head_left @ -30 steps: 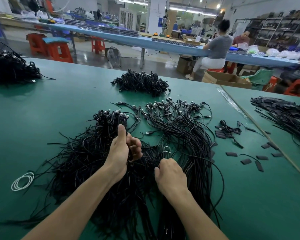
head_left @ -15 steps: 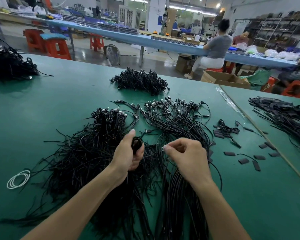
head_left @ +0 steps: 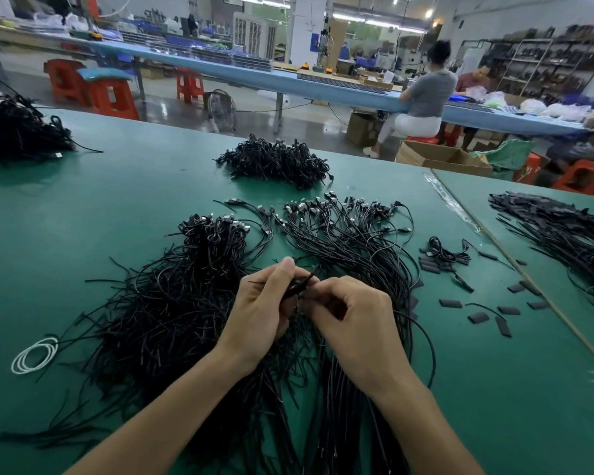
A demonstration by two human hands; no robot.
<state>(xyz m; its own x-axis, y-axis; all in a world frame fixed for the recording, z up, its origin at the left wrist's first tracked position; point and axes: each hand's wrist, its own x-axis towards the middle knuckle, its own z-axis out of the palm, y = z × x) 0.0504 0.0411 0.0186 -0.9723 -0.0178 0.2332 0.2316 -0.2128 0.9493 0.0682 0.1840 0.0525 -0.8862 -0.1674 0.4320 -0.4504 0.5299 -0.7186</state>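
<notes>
My left hand (head_left: 258, 310) grips a small bunch of black sleeve pieces (head_left: 297, 284), thumb up, above the cable heaps. My right hand (head_left: 354, 313) meets it from the right, its fingertips pinching at the same bunch; exactly what they pinch is hidden. Under the left hand lies a big tangled heap of black cables (head_left: 172, 310). Under the right hand runs a combed bundle of black cables (head_left: 350, 241) with plugs fanned out at the far end.
The green table (head_left: 117, 207) also bears a far pile of coiled cables (head_left: 275, 162), another pile (head_left: 14, 128) far left, a white wire ring (head_left: 33, 354), loose black sleeve pieces (head_left: 477, 310) and a strip heap (head_left: 563, 231) right. People sit at a far blue bench.
My right hand lifted off the bundle and moved left to meet the left hand. The left hand's black bunch now sits between both hands' fingertips.
</notes>
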